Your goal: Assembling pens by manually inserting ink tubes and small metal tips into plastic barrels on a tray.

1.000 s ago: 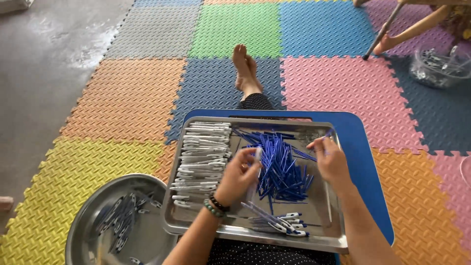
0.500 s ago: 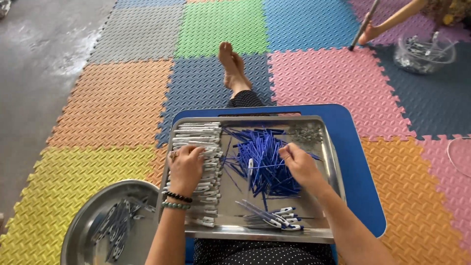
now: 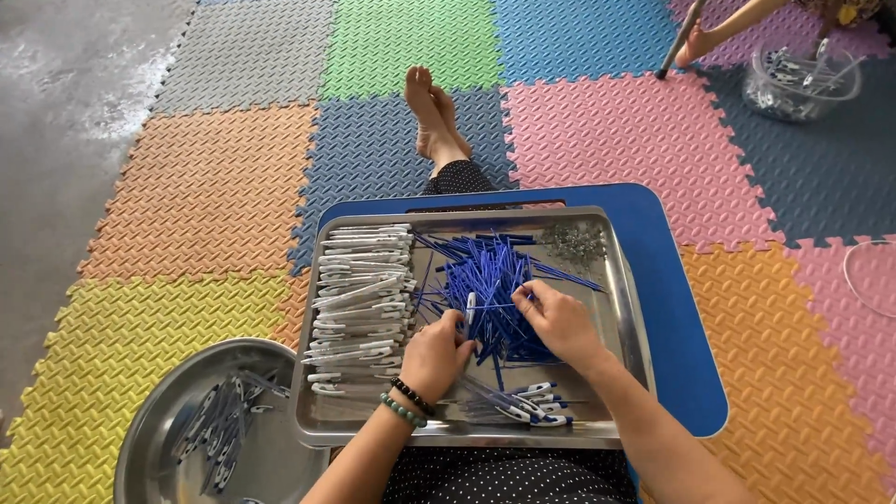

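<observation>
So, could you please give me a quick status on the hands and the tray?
Left hand holds a white pen barrel; right hand pinches a blue refill. Both over the steel tray. Nothing in the way.

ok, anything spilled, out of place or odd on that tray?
Nothing stands out. On the steel tray, white pen barrels are stacked left, blue refills heaped in the middle, small springs top right, finished pens near the front. Nothing lies on the mats beside the tray.
</observation>
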